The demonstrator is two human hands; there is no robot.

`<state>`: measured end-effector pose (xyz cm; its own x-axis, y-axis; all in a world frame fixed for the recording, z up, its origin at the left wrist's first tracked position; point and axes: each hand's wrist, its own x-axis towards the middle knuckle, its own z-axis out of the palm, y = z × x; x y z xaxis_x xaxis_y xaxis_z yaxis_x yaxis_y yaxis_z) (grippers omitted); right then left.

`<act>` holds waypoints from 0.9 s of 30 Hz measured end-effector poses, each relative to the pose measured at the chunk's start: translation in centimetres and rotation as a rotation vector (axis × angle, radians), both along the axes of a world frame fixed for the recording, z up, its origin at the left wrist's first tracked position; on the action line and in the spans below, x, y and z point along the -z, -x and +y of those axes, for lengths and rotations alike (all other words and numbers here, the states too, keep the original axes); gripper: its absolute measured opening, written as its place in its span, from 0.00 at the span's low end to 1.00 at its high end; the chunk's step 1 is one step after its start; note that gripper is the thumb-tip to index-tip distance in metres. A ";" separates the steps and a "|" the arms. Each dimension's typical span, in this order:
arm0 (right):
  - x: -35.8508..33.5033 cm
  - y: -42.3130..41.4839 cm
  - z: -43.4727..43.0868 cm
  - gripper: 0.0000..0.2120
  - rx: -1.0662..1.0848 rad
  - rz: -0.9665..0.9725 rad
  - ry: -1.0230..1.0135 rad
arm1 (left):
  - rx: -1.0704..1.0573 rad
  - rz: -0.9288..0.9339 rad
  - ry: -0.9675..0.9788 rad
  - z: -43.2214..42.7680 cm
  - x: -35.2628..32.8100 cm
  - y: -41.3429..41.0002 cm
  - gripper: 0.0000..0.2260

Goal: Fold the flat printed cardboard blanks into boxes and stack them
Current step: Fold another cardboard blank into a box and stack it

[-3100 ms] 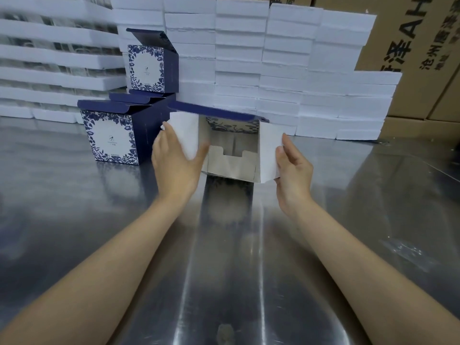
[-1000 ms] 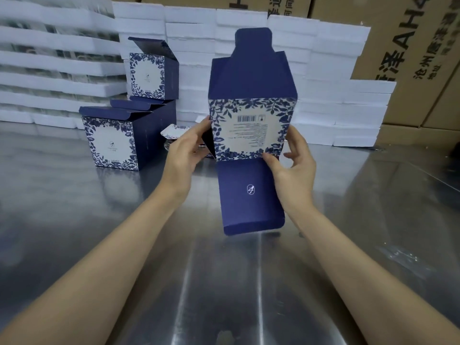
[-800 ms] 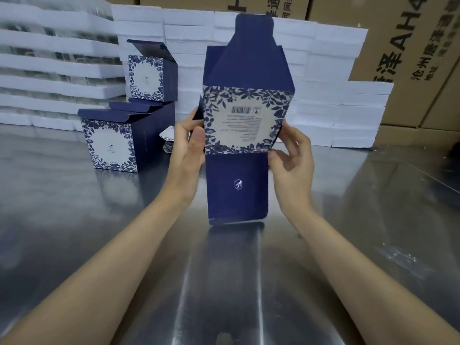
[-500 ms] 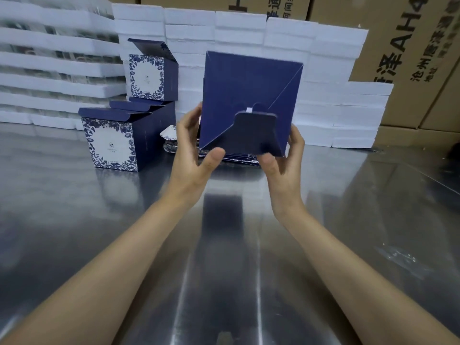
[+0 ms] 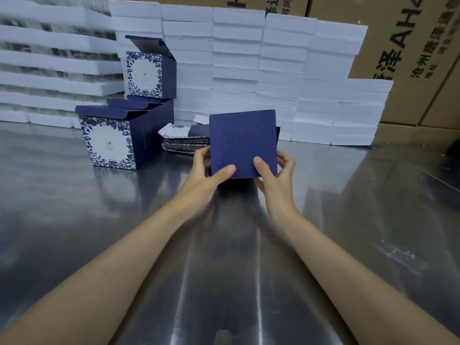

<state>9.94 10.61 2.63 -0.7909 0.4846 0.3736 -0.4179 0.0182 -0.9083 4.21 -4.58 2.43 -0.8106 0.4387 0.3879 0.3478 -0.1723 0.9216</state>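
Shiny steel table (image 5: 99, 220); along its far edge, stacked white foam slabs (image 5: 286, 70); behind the table, brown printed cartons (image 5: 410, 58); on its right side, a clear plastic scrap (image 5: 398, 255)

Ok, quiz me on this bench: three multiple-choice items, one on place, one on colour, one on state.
1. The pile of flat blanks lies: A on a chair; B on the table behind the held box; C in a drawer.
2. The held box's face toward the camera is: A white; B plain navy; C brown.
3. The lid of the upper folded box is: A raised open; B tucked shut; C torn off.
Answers: B, the pile shows just past the held box's left edge; B, no print shows on that face; A, its flap stands up above the floral front.
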 end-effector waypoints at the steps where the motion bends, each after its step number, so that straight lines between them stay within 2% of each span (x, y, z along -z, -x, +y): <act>1: 0.2 0.1 0.0 0.23 -0.004 -0.005 -0.017 | -0.018 -0.035 -0.018 0.2 0.1 0.0 0.31; 7: 1.4 0.6 -0.4 0.30 -0.070 -0.071 -0.058 | -0.124 -0.152 -0.126 1.0 0.5 0.4 0.20; 15: 1.6 0.9 -0.7 0.31 -0.048 -0.162 -0.020 | -0.178 -0.064 -0.066 1.3 0.9 0.5 0.23; 27: 1.6 0.9 -0.7 0.30 -0.036 -0.154 -0.046 | -0.221 -0.031 -0.042 1.6 1.1 0.1 0.24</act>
<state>9.07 9.94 1.02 -0.8572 0.4400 0.2675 -0.2746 0.0489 -0.9603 4.10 -2.93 1.29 -0.8970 0.2332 0.3754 0.3530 -0.1331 0.9261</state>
